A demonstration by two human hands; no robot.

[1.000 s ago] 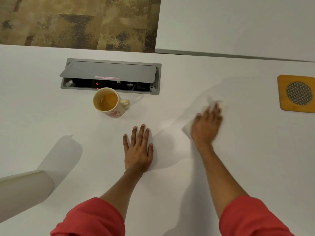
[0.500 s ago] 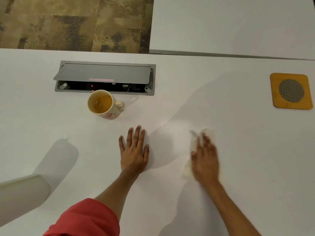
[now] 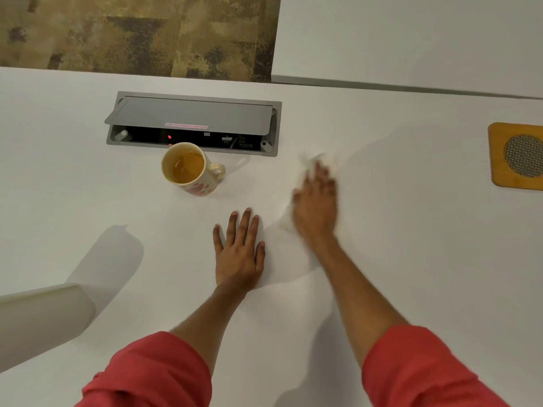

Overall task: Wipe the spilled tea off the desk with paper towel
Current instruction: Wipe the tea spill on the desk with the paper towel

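Note:
My right hand [image 3: 316, 202] lies flat with straight fingers on a white paper towel [image 3: 313, 163] and presses it onto the white desk [image 3: 411, 230]; the hand is blurred by motion. Only the towel's crumpled far edge and a bit beside my palm show. My left hand [image 3: 238, 254] rests flat on the desk, fingers spread, a little left of the right one. A cream mug [image 3: 191, 168] with red marks holds amber tea and stands upright beyond my left hand. No tea is plainly visible on the desk surface.
A grey cable box [image 3: 192, 123] with its lid raised is set into the desk behind the mug. A wooden coaster [image 3: 518, 155] with a mesh centre lies at the right edge. A white chair part [image 3: 38, 318] sits at lower left. A second white desk [image 3: 411, 36] stands beyond.
My right hand slid the towel toward me, then pushed it away again to a spot nearer the cable box. My left hand stayed flat in place.

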